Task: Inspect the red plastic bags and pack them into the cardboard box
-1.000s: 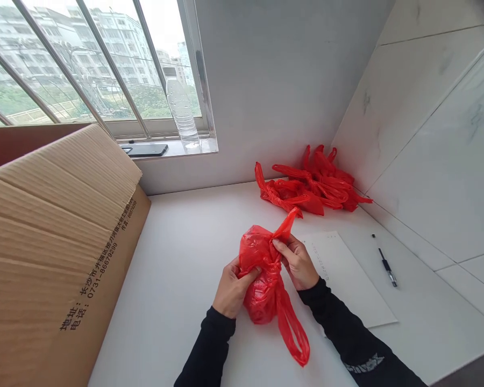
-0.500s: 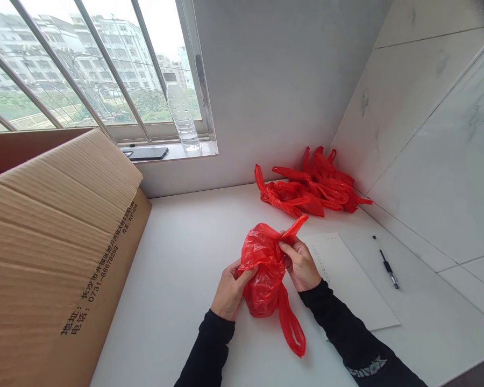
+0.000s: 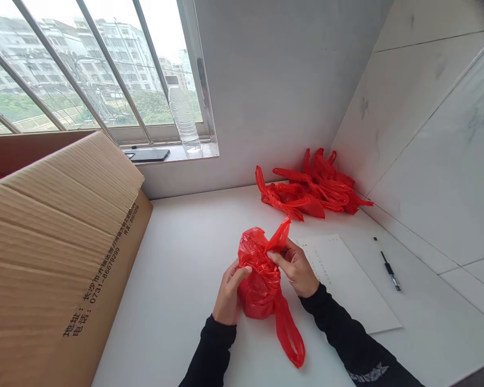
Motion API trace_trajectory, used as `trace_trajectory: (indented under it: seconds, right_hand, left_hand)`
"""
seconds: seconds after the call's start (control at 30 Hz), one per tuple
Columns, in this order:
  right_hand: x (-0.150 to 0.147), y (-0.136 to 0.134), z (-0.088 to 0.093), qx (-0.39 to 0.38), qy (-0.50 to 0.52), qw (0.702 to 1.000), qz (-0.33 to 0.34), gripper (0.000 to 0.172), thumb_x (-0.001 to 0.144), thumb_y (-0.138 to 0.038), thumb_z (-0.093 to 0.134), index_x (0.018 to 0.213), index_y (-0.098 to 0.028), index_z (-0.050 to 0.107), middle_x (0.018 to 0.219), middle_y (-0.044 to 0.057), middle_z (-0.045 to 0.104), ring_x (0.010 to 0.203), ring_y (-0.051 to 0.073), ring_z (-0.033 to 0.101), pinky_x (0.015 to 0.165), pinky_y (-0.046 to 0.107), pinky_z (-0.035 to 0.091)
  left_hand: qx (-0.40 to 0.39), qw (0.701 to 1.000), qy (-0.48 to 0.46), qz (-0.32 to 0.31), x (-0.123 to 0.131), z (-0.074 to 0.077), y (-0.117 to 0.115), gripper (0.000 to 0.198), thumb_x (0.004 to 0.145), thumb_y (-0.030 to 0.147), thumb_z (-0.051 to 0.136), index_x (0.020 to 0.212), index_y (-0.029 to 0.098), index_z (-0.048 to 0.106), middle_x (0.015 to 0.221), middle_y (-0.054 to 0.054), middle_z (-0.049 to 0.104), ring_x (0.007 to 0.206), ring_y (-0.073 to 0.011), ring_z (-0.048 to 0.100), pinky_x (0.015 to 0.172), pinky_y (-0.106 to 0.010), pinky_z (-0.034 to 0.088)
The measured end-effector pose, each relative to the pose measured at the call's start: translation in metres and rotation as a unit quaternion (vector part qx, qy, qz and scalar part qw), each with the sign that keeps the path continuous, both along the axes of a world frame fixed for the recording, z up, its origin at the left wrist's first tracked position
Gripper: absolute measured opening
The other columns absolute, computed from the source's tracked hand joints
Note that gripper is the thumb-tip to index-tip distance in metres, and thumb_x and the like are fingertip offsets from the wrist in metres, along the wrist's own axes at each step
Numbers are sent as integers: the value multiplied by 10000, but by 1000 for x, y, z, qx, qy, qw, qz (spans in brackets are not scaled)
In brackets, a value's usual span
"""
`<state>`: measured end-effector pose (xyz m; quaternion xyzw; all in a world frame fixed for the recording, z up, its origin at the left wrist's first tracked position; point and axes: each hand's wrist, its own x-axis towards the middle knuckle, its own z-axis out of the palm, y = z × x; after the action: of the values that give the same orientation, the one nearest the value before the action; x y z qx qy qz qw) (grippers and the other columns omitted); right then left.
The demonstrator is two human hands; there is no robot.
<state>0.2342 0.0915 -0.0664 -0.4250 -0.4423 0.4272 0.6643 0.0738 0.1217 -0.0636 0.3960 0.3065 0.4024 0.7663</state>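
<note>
A crumpled red plastic bag (image 3: pixel 260 293) is between my hands, low over the white tabletop. My left hand (image 3: pixel 228 290) is closed on its left side, the thumb lying on top of the plastic. With thumb and fingers, my right hand (image 3: pixel 296 267) pinches the gathered plastic at the upper right, below a handle that sticks up. Another loop handle hangs toward the lower right. Whatever the bag may contain is hidden by the folds.
Several red plastic bags (image 3: pixel 318 188) are heaped against the back wall. White paper (image 3: pixel 347 285) with writing and a black pen (image 3: pixel 390 271) lie at right. A cardboard box (image 3: pixel 56 242) fills the left. A water bottle (image 3: pixel 184 121) and a phone (image 3: pixel 149 155) rest on the windowsill.
My right hand has moved slightly left with the pinched plastic, and the upper handle has shifted left with it. My left thumb has slid a little left on the bag.
</note>
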Motion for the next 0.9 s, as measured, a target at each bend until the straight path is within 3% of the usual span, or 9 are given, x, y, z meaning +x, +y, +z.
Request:
trace_trajectory:
  seconds: [0.13,0.3,0.4,0.47,0.57,0.67,0.8,0.9]
  right_hand:
    - [1,1,-3,-4,-18,1000,22,155,862,-346,702,967,-231,708,842,13,657,819,205,595,780,340,487]
    - [0,0,-1,-21,7,999,-35,321,944,-482,567,1133,-239,660,997,55,662,902,220,611,786,367,525]
    - [-1,-4,2,-55,-47,997,14,456,926,-520,584,1303,-268,538,1100,64,622,922,210,597,769,352,524]
    - [-4,-6,4,-68,-119,990,41,530,857,-479,696,1320,-282,526,1099,51,615,888,198,587,776,347,512]
    - [-10,-7,3,-57,-201,978,19,372,839,-385,727,1180,-269,633,1000,26,643,836,195,585,791,354,503]
    - [-13,-7,3,-34,-220,975,-22,217,901,-378,649,1082,-261,676,948,28,663,821,205,605,767,352,507]
    - [-12,-7,4,5,-242,968,-66,192,956,-372,575,1101,-286,666,1051,50,650,968,238,622,858,373,507]
    - [-13,-8,4,26,-265,961,-69,196,981,-350,533,1122,-308,663,1068,55,636,1012,245,617,914,389,496]
  left_hand:
    - [11,999,29,23,0,1,-1,372,784,411,749,1041,147,700,970,-99,758,895,-278,706,813,-369,547]
    - [-5,991,33,132,-1,-2,5,377,758,409,786,1028,169,676,950,-65,761,857,-241,719,781,-335,557]
    - [-11,979,9,203,-3,2,7,472,793,440,752,1186,215,618,1064,-56,745,917,-232,716,791,-324,563]
    - [-6,977,0,213,-4,7,7,506,841,466,693,1282,251,568,1151,-56,720,970,-234,707,806,-325,564]
    - [2,985,-4,170,-4,12,6,523,877,522,613,1329,269,544,1190,-66,705,997,-259,700,815,-356,571]
    - [8,986,1,166,-4,10,7,552,812,463,707,1298,249,559,1143,-65,714,990,-265,697,850,-367,560]
    - [20,976,32,216,-7,1,10,697,747,339,778,1362,280,455,1176,-68,658,1071,-247,655,926,-383,515]
    - [153,938,105,293,-14,2,7,666,764,283,744,1370,324,471,1350,-70,535,1277,-254,498,1043,-379,417]
